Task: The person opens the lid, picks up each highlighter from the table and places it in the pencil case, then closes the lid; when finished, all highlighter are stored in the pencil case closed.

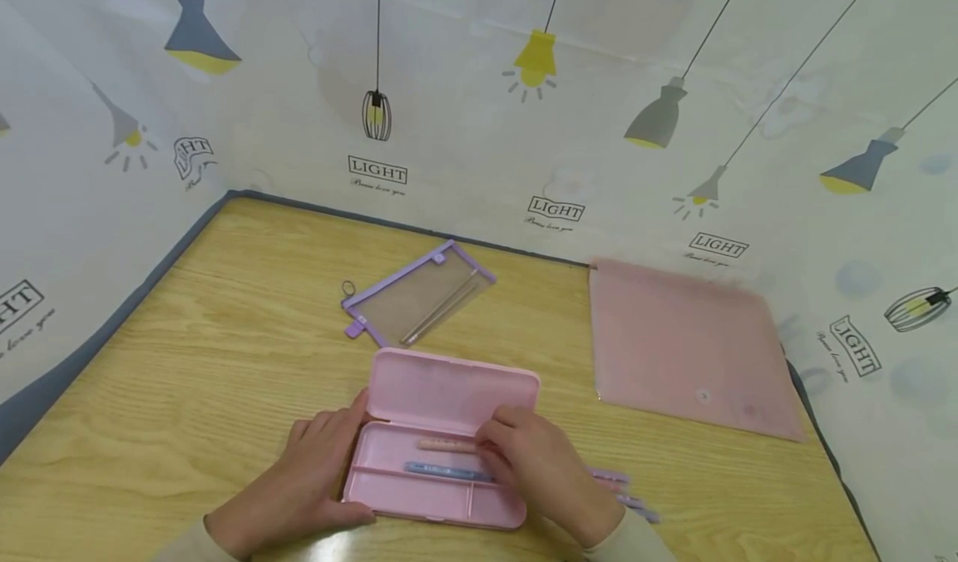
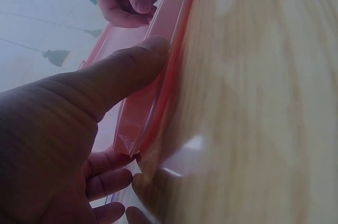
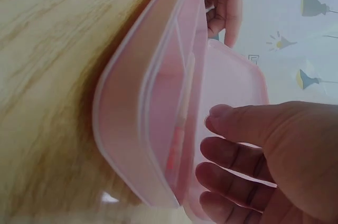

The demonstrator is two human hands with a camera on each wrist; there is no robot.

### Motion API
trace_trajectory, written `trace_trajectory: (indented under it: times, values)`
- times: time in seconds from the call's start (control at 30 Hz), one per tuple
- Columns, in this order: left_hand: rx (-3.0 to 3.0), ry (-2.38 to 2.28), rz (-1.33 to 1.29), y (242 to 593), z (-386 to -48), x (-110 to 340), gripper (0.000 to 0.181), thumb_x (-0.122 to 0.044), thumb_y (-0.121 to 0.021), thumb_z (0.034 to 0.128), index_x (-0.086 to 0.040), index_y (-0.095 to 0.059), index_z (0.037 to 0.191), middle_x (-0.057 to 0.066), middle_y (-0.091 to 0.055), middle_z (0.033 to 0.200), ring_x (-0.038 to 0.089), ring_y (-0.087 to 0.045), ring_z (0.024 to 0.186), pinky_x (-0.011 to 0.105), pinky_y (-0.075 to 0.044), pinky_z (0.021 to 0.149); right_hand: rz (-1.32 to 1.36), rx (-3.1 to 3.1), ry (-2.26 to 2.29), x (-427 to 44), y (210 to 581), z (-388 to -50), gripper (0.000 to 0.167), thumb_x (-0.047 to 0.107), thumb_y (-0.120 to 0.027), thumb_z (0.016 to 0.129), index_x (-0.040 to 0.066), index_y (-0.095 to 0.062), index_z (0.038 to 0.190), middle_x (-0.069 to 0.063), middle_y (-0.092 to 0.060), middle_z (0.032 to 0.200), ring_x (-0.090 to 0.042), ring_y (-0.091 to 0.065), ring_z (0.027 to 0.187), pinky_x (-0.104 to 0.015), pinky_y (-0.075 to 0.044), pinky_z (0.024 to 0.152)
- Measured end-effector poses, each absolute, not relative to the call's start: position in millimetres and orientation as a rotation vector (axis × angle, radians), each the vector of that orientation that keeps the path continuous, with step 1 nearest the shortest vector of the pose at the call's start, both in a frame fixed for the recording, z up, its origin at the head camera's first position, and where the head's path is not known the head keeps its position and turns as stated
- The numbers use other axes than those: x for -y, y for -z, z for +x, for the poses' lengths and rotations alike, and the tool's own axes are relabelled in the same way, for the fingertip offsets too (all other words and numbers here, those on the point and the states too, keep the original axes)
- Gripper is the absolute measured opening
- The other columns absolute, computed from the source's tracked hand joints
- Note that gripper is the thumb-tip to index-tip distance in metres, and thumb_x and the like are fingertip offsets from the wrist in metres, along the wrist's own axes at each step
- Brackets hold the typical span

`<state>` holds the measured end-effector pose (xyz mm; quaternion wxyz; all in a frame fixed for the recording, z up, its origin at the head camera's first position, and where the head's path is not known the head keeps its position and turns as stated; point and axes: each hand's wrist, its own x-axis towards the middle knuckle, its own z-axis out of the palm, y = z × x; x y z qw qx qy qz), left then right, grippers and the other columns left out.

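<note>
A pink pencil case (image 1: 407,494) lies with its lid (image 1: 449,389) raised toward the back. Inside its rear compartment are a beige-pink pen (image 1: 445,445) and a blue pen (image 1: 437,469). The left hand (image 1: 303,466) grips the case's left end, thumb at the front edge and fingers toward the back corner. Over the right part of the case is the right hand (image 1: 542,466), covering the pens' right ends in the head view. The right wrist view shows its fingers (image 3: 227,152) loosely bent beside the lid, with nothing visible between them and the thumb.
Behind the case lies a clear pouch (image 1: 397,296) with purple edging and thin sticks inside. A pink folder (image 1: 681,346) occupies the back right. Several purple and pink pens (image 1: 629,500) lie partly hidden behind the right wrist. A lamp-print curtain (image 1: 464,130) borders the wooden table (image 1: 195,362).
</note>
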<state>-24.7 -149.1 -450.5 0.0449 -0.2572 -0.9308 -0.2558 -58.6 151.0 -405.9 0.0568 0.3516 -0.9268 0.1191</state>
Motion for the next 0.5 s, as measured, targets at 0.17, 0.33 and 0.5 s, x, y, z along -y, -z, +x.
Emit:
trace_trajectory:
  times: [0.17, 0.33, 0.5]
  values:
    - [2.839, 0.782, -0.789, 452, -24, 149, 0.132, -0.055, -0.085, 0.059, 0.0, -0.014, 0.156, 0.005, -0.053, 0.14, 0.019, -0.047, 0.119, 0.038, -0.032, 0.09, 0.998, 2.882, -0.494, -163, 399, -56, 0.007, 0.019, -0.076, 0.084, 0.018, -0.071, 0.089, 0.01, -0.058, 0.083, -0.004, -0.054, 0.077, -0.023, -0.049, 0.069]
    - [2.824, 0.77, -0.788, 452, -24, 149, 0.133, -0.055, -0.085, 0.0574, -0.001, -0.014, 0.156, 0.004, -0.053, 0.139, 0.017, -0.046, 0.118, 0.036, -0.031, 0.088, 0.92, 2.891, -0.624, -187, 398, -55, 0.009, 0.016, -0.076, 0.083, 0.018, -0.071, 0.09, 0.011, -0.063, 0.086, -0.003, -0.059, 0.077, -0.022, -0.05, 0.069]
    - [2.832, 0.77, -0.769, 452, -25, 148, 0.136, -0.056, -0.085, 0.0556, -0.002, -0.012, 0.157, 0.004, -0.054, 0.136, 0.017, -0.046, 0.117, 0.035, -0.031, 0.087, 0.856, 2.896, -0.687, -216, 400, -54, 0.01, 0.016, -0.075, 0.085, 0.019, -0.07, 0.093, 0.015, -0.063, 0.086, 0.001, -0.057, 0.077, -0.021, -0.048, 0.066]
